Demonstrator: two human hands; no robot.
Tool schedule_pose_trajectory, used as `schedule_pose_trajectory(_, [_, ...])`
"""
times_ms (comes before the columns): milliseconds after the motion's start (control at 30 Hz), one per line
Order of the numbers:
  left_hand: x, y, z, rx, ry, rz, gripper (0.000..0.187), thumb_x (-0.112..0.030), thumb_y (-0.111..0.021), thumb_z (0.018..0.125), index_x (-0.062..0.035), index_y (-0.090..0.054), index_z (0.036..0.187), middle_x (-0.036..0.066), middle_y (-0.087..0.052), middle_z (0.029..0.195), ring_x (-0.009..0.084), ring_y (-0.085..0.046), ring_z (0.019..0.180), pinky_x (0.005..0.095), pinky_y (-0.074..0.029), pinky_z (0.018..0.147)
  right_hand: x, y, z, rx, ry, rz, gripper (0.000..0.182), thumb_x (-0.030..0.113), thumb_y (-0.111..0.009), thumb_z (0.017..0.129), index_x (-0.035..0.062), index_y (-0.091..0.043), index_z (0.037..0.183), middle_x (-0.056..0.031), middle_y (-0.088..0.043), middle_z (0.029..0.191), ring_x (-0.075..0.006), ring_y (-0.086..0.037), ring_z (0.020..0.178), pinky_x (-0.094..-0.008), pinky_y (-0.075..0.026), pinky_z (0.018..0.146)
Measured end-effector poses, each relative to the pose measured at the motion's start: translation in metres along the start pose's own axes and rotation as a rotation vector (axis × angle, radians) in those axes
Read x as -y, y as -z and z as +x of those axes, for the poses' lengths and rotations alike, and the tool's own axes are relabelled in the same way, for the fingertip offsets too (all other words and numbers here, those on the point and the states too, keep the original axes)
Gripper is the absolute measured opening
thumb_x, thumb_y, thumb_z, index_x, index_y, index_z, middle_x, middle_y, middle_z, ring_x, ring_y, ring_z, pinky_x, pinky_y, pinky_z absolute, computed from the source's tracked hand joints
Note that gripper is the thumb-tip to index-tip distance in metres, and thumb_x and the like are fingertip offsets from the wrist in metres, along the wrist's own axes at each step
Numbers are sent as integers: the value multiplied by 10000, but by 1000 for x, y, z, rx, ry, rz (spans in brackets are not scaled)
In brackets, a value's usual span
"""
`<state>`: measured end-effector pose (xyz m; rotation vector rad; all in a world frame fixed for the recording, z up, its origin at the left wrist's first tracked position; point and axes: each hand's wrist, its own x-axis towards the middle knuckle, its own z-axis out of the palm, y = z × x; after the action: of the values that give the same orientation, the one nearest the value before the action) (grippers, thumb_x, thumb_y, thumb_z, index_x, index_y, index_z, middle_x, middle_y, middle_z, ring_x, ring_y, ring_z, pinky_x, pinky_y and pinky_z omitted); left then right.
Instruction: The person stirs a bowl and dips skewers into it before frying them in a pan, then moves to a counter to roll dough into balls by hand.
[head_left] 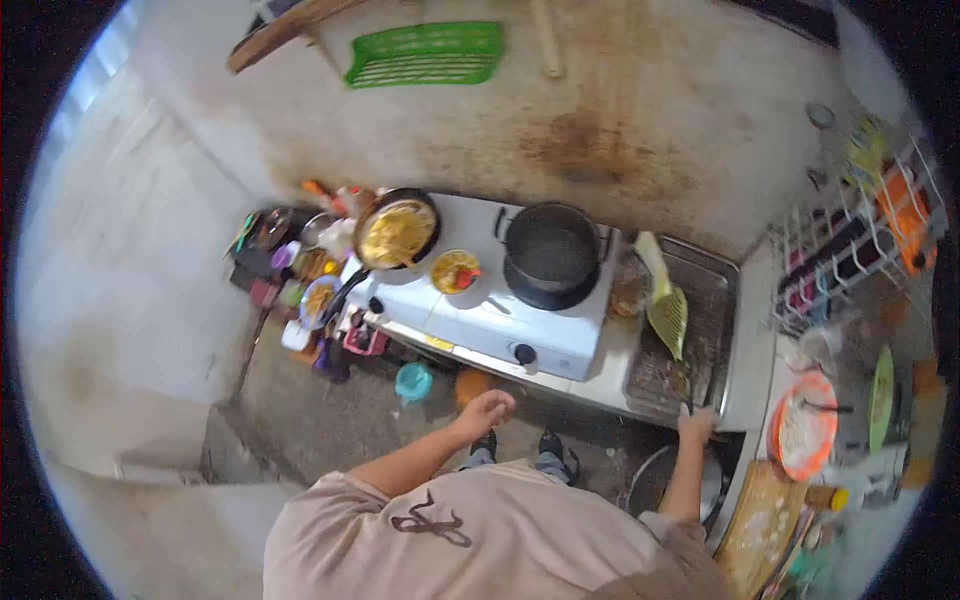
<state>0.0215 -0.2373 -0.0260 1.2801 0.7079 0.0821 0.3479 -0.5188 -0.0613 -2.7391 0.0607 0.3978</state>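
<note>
My left hand (487, 412) hangs over the floor in front of the stove (470, 320), fingers curled in with nothing visible in them. At the front edge of a shallow metal basin (718, 310), my right hand (697, 424) is closed around a thin dark piece that points into the basin; its kind cannot be made out. A pale green slotted scoop (667, 315) lies across the basin's left side. On the stove, a frying pan (397, 232) holds yellowish food, a small bowl (456, 271) with red and yellow contents sits mid-stove, and a dark pot (552, 250) stands on the right burner.
Jars, cups and a plate of food (320, 300) crowd the left end. A turquoise container (413, 381) is on the floor. To the right are a wire rack (850, 235), an orange-rimmed bowl (803, 427) and a wooden board (757, 530). A large metal pot (655, 475) stands below.
</note>
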Motion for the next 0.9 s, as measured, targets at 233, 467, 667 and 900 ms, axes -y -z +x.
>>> schedule_pose_trajectory(233, [117,136,-26,-590,229,-33,166,-144,-534,795,-48,-561,927,53,-581,847,151,-570,734,276,-467,603,-10,-15,-68,-543,258,261,503,230,-589,757,-34,-391,1137,-213,-426,1117,-364,-414,1042,-380,-328,895])
schedule_pose_trajectory(467, [241,310,-87,-933,392,535,168,-197,-580,752,-52,-594,835,55,-576,660,142,-536,527,274,-441,512,189,18,-208,-199,976,297,390,63,-609,649,2,-488,1014,-165,-500,959,-331,-487,919,-349,-383,814])
schedule_pose_trajectory(667, [218,387,-83,-886,261,142,240,-271,-567,753,-55,-586,858,93,-603,747,175,-577,695,303,-455,634,406,-64,-280,-189,1478,-10,228,111,-546,677,34,-511,889,-120,-519,865,-287,-544,739,-399,-450,602])
schedule_pose_trajectory(900, [244,434,-134,-937,110,50,179,-156,-557,728,-52,-597,868,76,-604,804,157,-561,736,280,-446,673,518,-155,-305,-192,1162,-495,187,106,-556,700,-5,-502,840,-137,-516,829,-291,-581,695,-392,-480,579])
